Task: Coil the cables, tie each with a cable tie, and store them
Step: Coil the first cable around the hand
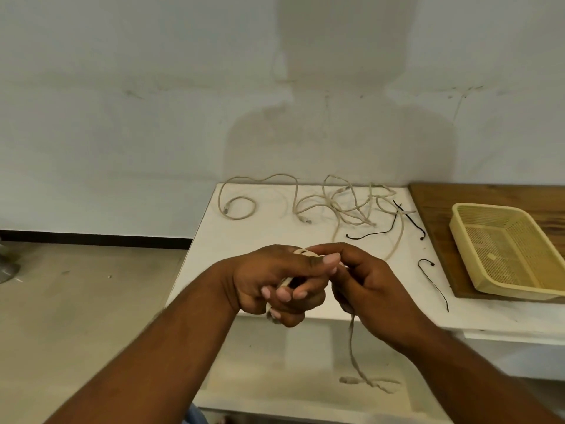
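My left hand (275, 280) grips a small coil of beige cable (305, 251) over the front edge of the white table (244, 228). My right hand (363, 280) pinches the same cable beside the coil; its loose tail (353, 347) hangs below the table edge to a plug. More beige cables (345, 203) lie tangled at the back of the table, and another beige cable (241, 206) loops at the back left. Three black cable ties (379, 232) (411, 218) (434, 283) lie on the right part of the table.
A yellow plastic basket (504, 249) stands on a wooden board (434, 209) at the right. A white wall rises behind the table. Grey floor lies to the left, with a lower white shelf (275, 377) under the table.
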